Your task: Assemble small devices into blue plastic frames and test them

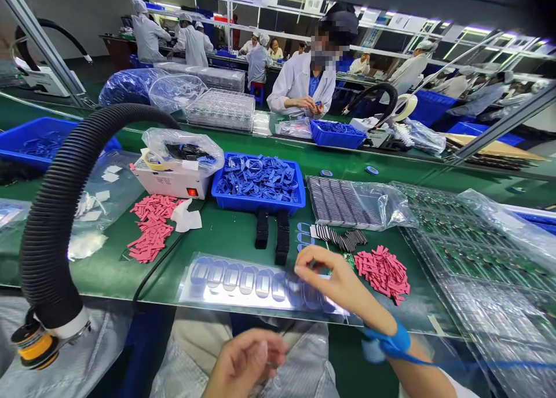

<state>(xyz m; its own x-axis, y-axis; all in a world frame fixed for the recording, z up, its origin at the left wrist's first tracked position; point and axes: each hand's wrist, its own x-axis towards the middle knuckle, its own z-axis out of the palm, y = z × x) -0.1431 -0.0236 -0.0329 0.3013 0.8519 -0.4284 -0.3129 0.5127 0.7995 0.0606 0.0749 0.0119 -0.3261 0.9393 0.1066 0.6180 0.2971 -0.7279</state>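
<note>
My right hand reaches over the clear blister tray at the front of the green table, fingers curled in a pinch above the tray's right pockets; what it pinches is too small to name. A blue wrist strap circles that wrist. My left hand hovers low over my lap, fingers loosely curled and blurred, and I cannot tell whether it holds anything. Several blue oval parts sit in the tray's pockets. Two black stacks stand just behind the tray.
A blue bin of blue parts sits mid-table, with pink strips left and more pink strips right. A black corrugated hose arcs at left. Clear trays with green boards lie right. A co-worker in white works opposite.
</note>
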